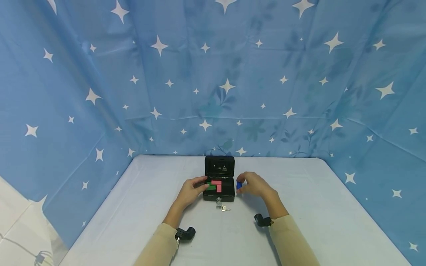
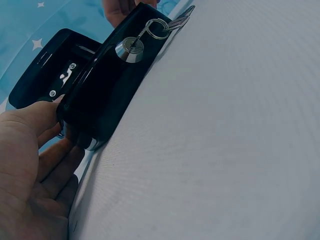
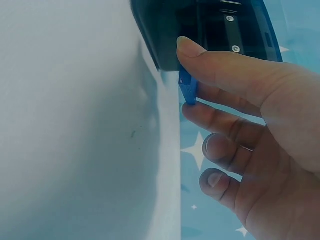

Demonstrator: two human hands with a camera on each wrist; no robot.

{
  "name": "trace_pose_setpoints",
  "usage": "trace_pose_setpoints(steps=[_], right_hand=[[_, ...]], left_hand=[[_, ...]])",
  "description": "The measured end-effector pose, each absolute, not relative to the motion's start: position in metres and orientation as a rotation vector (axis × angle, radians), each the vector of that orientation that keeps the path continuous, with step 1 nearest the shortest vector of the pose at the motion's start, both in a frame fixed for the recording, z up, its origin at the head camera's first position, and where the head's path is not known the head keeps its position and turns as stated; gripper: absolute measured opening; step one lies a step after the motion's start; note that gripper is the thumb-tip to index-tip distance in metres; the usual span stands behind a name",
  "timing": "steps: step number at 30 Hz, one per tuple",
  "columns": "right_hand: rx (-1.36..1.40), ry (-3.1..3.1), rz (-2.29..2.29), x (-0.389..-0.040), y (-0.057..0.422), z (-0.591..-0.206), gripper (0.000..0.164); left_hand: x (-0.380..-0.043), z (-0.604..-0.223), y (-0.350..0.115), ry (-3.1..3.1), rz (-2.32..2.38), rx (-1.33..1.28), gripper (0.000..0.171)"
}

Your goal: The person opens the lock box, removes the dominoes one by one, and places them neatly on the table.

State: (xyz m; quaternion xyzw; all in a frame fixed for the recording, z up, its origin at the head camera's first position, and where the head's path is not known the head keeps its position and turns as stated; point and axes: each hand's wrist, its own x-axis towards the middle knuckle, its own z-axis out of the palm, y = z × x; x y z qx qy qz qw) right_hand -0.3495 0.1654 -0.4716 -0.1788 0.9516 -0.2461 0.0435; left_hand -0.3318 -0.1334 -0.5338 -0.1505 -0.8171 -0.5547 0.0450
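Note:
A black metal cash box stands on the table with its lid raised at the back. My left hand grips the box's left side, thumb at the rim and fingers along the outer wall. Inside lie pink blocks and green blocks, the green ones partly behind my left thumb. Just beyond the box's right wall, my right hand pinches a blue block between thumb and fingers. In the right wrist view its ring and little fingers are loosely bent and hold nothing.
A silver lock cylinder sits on the box's front, with keys hanging on a ring from it. White cloth covers the table. A blue curtain with white stars hangs behind it and along both sides.

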Motion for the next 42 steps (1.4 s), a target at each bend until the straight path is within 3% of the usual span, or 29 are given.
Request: trace_pose_setpoints(steps=[42], right_hand=[[-0.497,2.941,-0.678,-0.348,0.160,-0.487,0.045]], left_hand=[[-0.332,-0.534,-0.132,-2.496,-1.687,-0.440,0.043]])
